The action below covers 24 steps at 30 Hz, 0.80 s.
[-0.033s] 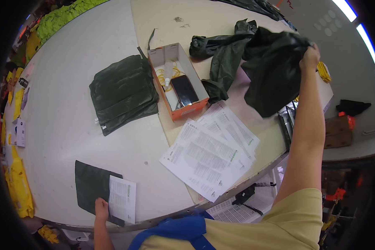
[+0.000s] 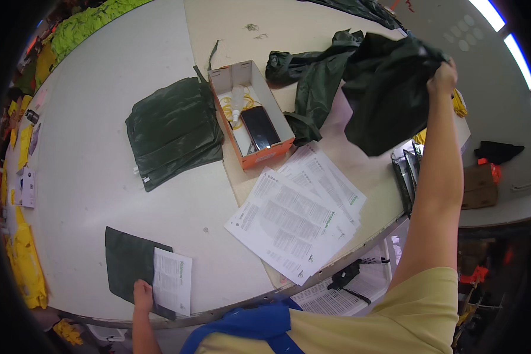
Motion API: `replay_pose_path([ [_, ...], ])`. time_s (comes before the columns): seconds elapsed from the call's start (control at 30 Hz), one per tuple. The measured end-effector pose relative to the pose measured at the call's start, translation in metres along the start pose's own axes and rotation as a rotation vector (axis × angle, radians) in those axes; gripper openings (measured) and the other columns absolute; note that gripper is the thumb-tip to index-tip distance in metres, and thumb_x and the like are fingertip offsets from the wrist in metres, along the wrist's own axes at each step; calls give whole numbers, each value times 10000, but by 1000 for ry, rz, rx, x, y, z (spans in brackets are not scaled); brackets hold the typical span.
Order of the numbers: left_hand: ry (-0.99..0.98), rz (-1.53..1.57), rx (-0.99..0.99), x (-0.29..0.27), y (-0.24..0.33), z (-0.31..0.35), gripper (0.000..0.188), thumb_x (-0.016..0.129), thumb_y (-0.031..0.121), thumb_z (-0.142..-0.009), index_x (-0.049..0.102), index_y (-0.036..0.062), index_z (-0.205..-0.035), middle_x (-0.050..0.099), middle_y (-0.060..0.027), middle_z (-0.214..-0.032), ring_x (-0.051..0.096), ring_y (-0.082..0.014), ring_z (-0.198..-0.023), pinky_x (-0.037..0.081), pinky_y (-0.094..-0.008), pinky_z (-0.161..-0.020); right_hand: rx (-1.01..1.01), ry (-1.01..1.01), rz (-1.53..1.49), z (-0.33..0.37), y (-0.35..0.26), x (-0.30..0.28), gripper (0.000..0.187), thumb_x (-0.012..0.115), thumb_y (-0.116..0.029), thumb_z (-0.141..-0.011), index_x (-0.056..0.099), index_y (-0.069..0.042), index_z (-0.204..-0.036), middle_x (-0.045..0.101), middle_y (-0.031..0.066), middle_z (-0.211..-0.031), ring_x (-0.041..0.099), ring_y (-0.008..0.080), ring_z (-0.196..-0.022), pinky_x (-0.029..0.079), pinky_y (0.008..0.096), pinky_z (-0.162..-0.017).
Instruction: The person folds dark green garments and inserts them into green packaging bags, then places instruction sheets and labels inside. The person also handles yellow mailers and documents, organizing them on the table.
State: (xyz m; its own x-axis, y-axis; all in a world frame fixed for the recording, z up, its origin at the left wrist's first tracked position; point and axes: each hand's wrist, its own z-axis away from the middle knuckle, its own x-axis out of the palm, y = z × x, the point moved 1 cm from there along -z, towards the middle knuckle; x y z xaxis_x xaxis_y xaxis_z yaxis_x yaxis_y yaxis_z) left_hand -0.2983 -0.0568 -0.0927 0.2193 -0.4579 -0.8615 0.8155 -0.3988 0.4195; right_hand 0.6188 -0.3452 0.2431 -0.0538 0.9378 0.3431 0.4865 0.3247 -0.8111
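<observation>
Out at the far right, my right hand [image 2: 442, 78] grips a dark green coated-fabric piece [image 2: 386, 100], which hangs loose and crumpled above the table. Near the front left, the closed fingers of my left hand [image 2: 142, 294] are at the edge of a flat dark green pouch [image 2: 125, 262]. A folded printed sheet [image 2: 172, 280] lies beside that hand, partly over the pouch. More crumpled green fabric [image 2: 318, 88] lies left of the raised piece. A neatly folded green garment [image 2: 174, 133] rests left of centre.
An orange-edged cardboard box [image 2: 268, 157] holds a phone [image 2: 261, 128], a small bottle [image 2: 237, 103] and yellow bands. Printed sheets [image 2: 289, 224] lie fanned by the front edge. Black packets [image 2: 404, 177] stand at the right edge; yellow packages [image 2: 25, 265] line the left.
My right hand has shifted slightly up and to the right, and the green fabric's lower edge has risen with it. The left hand stays at the pouch.
</observation>
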Motion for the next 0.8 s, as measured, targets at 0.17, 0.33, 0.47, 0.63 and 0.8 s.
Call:
replay_pose_path([
  [0.17,1,25,-2,4,-4,-4,111,574,-2,-781,467,22,-800,483,-159,-797,502,-324,-744,416,-412,-676,-180,-309,-256,-37,-103,57,336,381,-47,-928,503,47,-1226,562,208,-1192,574,324,-1086,463,431,-967],
  [0.33,1,61,7,3,-7,-3,118,578,2,-778,465,21,-805,486,-161,-799,506,-327,-749,420,-412,-681,-332,-349,-211,-14,-217,116,346,405,-55,-924,481,33,-1250,561,200,-1192,576,310,-1065,469,418,-933],
  [0.47,-16,141,67,8,-11,-6,158,613,10,-752,484,19,-844,493,-155,-811,514,-318,-757,427,-404,-689,-421,-322,-168,30,-310,126,360,424,-61,-921,464,21,-1269,561,194,-1192,578,299,-1049,474,408,-906],
  [0.63,196,410,177,-37,39,3,377,687,35,-728,541,24,-1075,548,-130,-965,566,-259,-902,470,-360,-784,-437,-293,-205,98,-387,132,383,448,-69,-917,442,7,-1293,560,186,-1192,581,285,-1029,480,395,-872],
  [0.8,-441,963,604,-89,197,21,813,801,189,-685,390,85,-1378,436,-105,-1367,439,-247,-1223,455,-387,-916,-502,-272,-63,190,-506,109,412,472,-77,-914,420,-8,-1317,560,178,-1191,583,271,-1009,485,382,-838],
])
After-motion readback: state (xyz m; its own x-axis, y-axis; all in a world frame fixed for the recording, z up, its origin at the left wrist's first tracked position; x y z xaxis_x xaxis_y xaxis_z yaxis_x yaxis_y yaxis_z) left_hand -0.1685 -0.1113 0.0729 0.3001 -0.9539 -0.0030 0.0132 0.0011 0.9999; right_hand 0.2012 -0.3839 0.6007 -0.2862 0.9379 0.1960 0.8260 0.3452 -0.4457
